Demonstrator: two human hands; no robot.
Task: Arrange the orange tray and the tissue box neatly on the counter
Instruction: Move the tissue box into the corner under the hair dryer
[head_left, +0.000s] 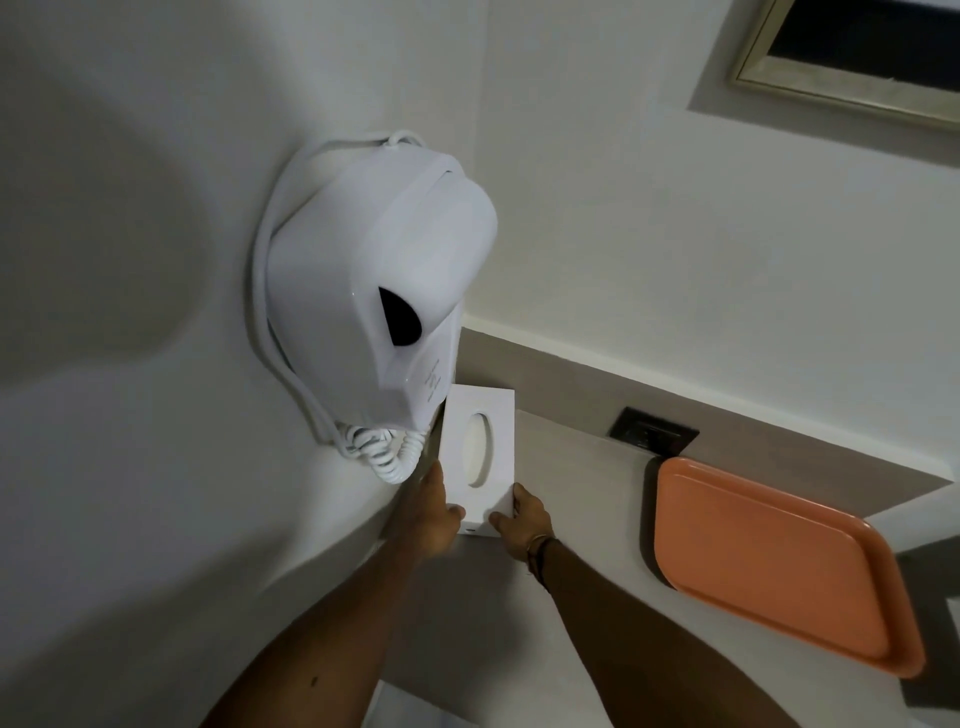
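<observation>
The left hand (434, 512) and right hand (522, 517) clasp the near end of the white tissue box (480, 452) from either side, fingers curled lightly against its edges. The box lies flat on the pale counter (582, 519), just beyond the hands. Right of the right hand, well apart, sits the orange tray (769, 561). A white wall-mounted hair dryer (379, 291) hangs above the left hand.

One tissue box (480, 457) and one orange tray (774, 566) are counted on the surface (587, 519). Two hands are seen: a left hand (434, 519) and a right hand (522, 519). One wall-mounted hair dryer (379, 291), one wall socket (653, 430) and one framed picture (852, 57) are also counted.
</observation>
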